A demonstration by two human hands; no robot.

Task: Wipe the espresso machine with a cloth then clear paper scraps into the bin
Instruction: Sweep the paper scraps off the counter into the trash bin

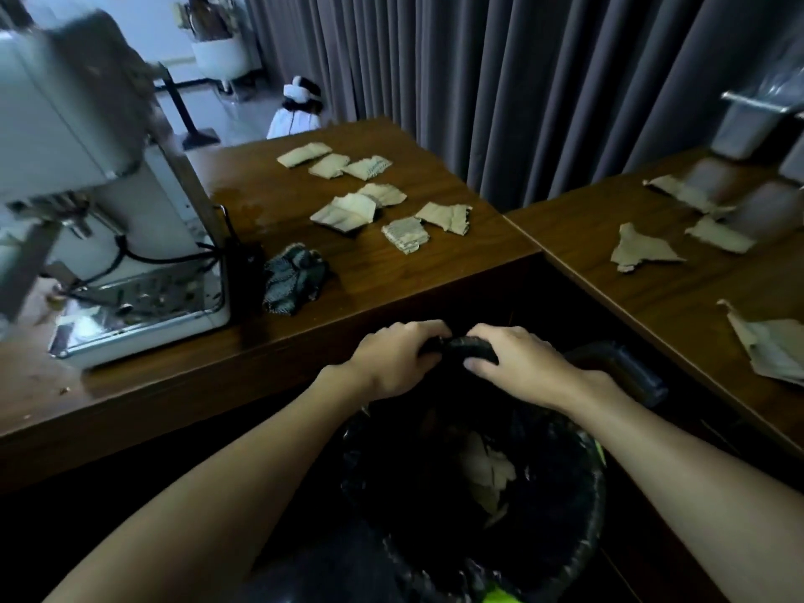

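Far left on counter: espresso machine (87, 176), crumpled cloth (293, 278) lying just beside its right edge. Centre counter: paper scraps (348, 208) spread out. Near centre: left hand (393, 361) and right hand (517, 363), fingers curled on rolled black liner edge (472, 345) at far rim of bin (578, 515); few scraps inside. Likely best: seat liner snug over rim, mouth wide, bin close under counter edge before sweeping. Right counter: more scraps (644, 252).

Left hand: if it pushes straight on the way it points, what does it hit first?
Probably the right hand: the left hand points forward and rightward along the bin rim that both grip, fingertips almost touching. Depth is unclear.
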